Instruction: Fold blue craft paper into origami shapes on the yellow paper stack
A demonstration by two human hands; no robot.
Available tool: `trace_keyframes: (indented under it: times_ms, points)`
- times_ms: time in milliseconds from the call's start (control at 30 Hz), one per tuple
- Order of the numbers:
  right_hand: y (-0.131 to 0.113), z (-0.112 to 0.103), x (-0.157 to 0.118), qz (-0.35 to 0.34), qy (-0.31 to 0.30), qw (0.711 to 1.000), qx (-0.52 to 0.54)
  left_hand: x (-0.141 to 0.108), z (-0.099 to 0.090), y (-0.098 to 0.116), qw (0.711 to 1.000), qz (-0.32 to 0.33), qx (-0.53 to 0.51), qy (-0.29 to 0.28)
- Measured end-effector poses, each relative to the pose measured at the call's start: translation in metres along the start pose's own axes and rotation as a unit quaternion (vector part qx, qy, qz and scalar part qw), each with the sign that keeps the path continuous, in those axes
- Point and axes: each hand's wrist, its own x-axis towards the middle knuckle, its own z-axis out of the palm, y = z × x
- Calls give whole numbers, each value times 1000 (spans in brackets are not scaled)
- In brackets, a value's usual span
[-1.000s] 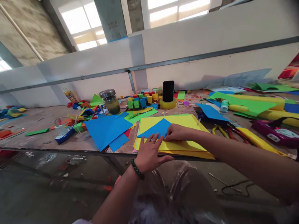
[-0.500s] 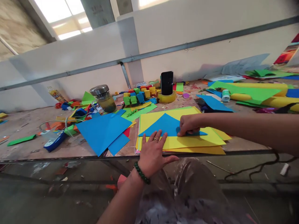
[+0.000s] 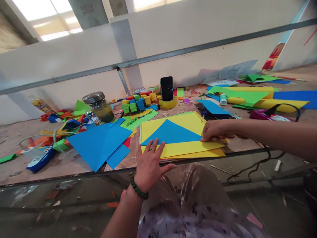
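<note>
The right corner of the blue paper triangle (image 3: 170, 131) is partly covered by the right hand (image 3: 212, 130), which is curled; whether the paper is pinched there cannot be told. A purple tool (image 3: 257, 114) is partly hidden by the right arm. The triangle is laid on yellow sheets (image 3: 183, 149), near the front edge of the counter (image 3: 135, 155). Its bottom edge is touched by the fingertips of the left hand (image 3: 148, 167), which is spread open. A thin bare strip is left between the yellow sheets and a big blue sheet (image 3: 100, 142). The glass jar (image 3: 105, 111) is topped with a metal lid (image 3: 93, 97), and murky liquid is held inside.
</note>
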Motion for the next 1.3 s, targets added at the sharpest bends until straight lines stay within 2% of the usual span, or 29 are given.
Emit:
trace_keyframes:
  times_ms: [167, 267, 500, 633, 700, 767, 867, 967, 1067, 1167, 1300]
  points:
    - [8, -4, 3, -27, -13, 999, 16, -24, -9, -30, 997, -69, 34, 24]
    - [13, -3, 4, -36, -1, 999, 24, -33, -11, -39, 995, -95, 36, 20]
    - [22, -2, 8, -84, 5, 995, 58, -29, -5, -35, 993, -107, 16, 43]
    - [41, -6, 11, -52, -3, 998, 46, -30, -3, -37, 995, -94, 14, 37]
    - [53, -10, 11, -70, 23, 997, 3, -31, -2, -37, 995, -92, 14, 33]
    - [57, -17, 11, -112, 74, 989, -54, -33, -1, -38, 995, -94, 11, 31]
    - [36, -32, 15, -155, 155, 970, -104, -34, 0, -37, 995, -93, 4, 23]
    - [-14, -35, 33, -194, 204, 952, -117, -34, 1, -37, 995, -94, -6, 22]
    - [-64, -21, 59, -224, 254, 931, -138, -35, -2, -36, 995, -100, -25, 19]
    - [-92, -6, 78, -235, 261, 924, -148, -36, -5, -35, 994, -101, -50, 11]
    - [-104, -5, 80, -271, 236, 920, -156, -36, -6, -39, 991, -91, -99, 15]
